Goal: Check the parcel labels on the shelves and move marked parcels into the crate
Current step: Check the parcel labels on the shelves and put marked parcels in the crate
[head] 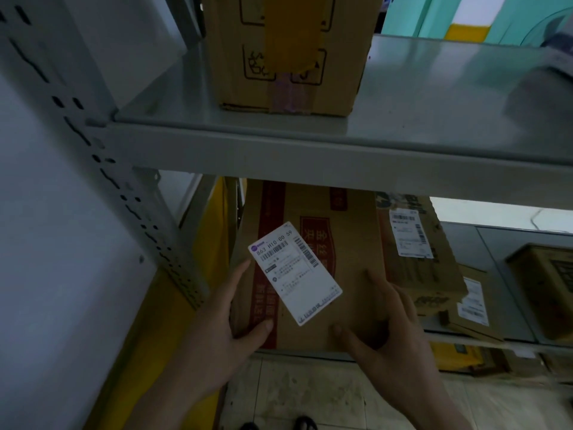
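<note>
A brown cardboard parcel (350,274) with red printed tape lies on the lower shelf, a white barcode label (294,274) stuck slantwise on its top. My left hand (229,324) grips the parcel's left front corner, thumb on top near the label. My right hand (390,324) holds the right front part, thumb on top and fingers along the right side. Beside it on the right sits a second parcel (415,274) carrying its own white label (409,234). No crate is in view.
The grey metal upper shelf (341,150) hangs over the parcels and bears a taped brown box (288,54). A perforated upright post (102,156) stands at left. More labelled boxes (474,308) lie at right. Tiled floor (310,395) shows below.
</note>
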The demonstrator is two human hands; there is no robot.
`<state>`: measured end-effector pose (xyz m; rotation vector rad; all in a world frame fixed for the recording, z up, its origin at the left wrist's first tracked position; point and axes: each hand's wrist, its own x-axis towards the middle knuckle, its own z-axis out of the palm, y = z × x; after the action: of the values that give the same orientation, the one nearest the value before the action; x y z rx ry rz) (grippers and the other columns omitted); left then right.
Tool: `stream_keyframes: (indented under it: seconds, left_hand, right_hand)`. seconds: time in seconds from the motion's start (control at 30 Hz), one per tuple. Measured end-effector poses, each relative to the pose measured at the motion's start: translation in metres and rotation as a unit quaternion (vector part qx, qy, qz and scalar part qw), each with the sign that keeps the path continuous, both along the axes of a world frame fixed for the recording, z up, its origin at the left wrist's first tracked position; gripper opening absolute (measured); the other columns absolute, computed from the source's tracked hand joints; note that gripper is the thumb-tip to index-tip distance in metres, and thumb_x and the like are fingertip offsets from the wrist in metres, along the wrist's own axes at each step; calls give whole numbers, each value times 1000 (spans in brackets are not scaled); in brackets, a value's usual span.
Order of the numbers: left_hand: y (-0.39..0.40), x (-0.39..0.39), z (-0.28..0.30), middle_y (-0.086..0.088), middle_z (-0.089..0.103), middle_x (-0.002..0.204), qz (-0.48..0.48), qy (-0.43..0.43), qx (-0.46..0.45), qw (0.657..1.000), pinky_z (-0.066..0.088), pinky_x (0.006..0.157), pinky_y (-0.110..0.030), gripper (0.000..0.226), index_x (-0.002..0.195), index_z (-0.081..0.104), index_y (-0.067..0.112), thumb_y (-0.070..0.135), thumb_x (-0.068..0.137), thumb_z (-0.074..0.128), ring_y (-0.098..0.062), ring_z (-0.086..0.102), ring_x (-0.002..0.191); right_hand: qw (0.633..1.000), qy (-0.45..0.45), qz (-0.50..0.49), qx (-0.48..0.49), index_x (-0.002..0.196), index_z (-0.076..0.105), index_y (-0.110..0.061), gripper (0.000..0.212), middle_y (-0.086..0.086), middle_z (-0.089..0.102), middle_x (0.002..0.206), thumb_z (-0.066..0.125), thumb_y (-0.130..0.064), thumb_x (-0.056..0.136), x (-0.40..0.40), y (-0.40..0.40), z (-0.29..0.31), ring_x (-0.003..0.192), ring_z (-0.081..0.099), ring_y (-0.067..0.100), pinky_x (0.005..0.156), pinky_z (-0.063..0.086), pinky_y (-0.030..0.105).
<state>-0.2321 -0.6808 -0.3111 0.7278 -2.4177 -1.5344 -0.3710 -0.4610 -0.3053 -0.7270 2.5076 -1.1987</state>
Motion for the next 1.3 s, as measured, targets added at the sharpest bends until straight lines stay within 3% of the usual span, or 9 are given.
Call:
stream_keyframes:
  seconds: [0.1, 0.27, 0.4, 0.53, 0.67, 0.83, 0.97, 1.17, 1.3]
  left_hand:
    - [1, 1, 1, 48, 34, 133, 2, -1, 0, 1000, 46, 107, -36, 92, 138, 15, 71, 35, 81, 77, 10, 44, 126]
    - [0, 0, 0, 59, 26, 127, -3, 4, -1, 1000, 42, 111, -39, 96, 136, 12, 74, 32, 81, 78, 7, 39, 131]
    - [1, -2, -1, 63, 21, 123, -3, 10, -20, 1000, 38, 107, -23, 97, 133, 8, 77, 35, 81, 78, 21, 36, 121]
    - [0, -4, -4, 63, 17, 125, -7, 15, -31, 999, 33, 106, -17, 98, 135, 7, 75, 36, 80, 78, 21, 31, 123]
    - [-2, -7, -7, 66, 17, 121, -9, 12, -48, 999, 29, 91, 1, 98, 131, 5, 78, 36, 81, 77, 35, 26, 115]
    - [-10, -15, -20, 60, 16, 122, -8, 9, -54, 998, 27, 84, 6, 98, 129, 4, 77, 34, 81, 78, 38, 20, 112]
    - [-29, -32, -35, 56, 20, 126, -34, -12, -40, 999, 29, 90, 0, 97, 126, 5, 78, 34, 81, 79, 36, 21, 117]
    - [-53, -64, -58, 48, 24, 123, -49, -48, -4, 998, 33, 84, 2, 91, 136, 8, 59, 32, 84, 77, 34, 29, 104]
    - [-66, -83, -74, 29, 30, 137, -59, -82, -18, 995, 31, 106, -24, 95, 143, 7, 55, 38, 81, 78, 4, 30, 129]
  right_hand:
    - [1000, 11, 0, 5, 132, 9, -69, 93, -31, 22, 138, 78, -53, 72, 1, -1, 1, 114, 42, 2, 84, 47, 18]
    - [1000, 20, 4, 5, 134, 10, -69, 92, -34, 20, 135, 77, -55, 72, 0, -2, 3, 113, 42, 0, 75, 42, 9]
    - [1000, 26, 7, 1, 140, 14, -62, 94, -31, 22, 138, 77, -54, 72, -1, -3, 1, 116, 40, 1, 78, 41, 8]
    - [1000, 19, 6, 8, 137, 12, -63, 92, -33, 19, 132, 78, -51, 74, -2, -4, 2, 114, 39, 2, 76, 40, 9]
    - [1000, 23, 1, 10, 133, 9, -67, 92, -35, 18, 128, 78, -50, 74, -4, -6, -2, 114, 39, 1, 72, 41, 6]
    - [999, 24, 10, 33, 145, 13, -56, 94, -25, 21, 142, 76, -53, 76, -14, -15, -13, 113, 42, 2, 77, 44, 11]
    - [997, 9, 25, 70, 152, 12, -43, 97, -18, 19, 149, 75, -52, 79, -30, -33, -28, 110, 39, 1, 77, 42, 9]
    - [993, -30, 40, 104, 154, 6, -41, 100, -7, 18, 156, 70, -60, 79, -62, -64, -67, 132, 42, 19, 103, 49, 39]
    - [988, -49, 35, 139, 153, 6, -42, 101, -4, 23, 156, 69, -64, 76, -83, -80, -92, 138, 33, 24, 108, 43, 49]
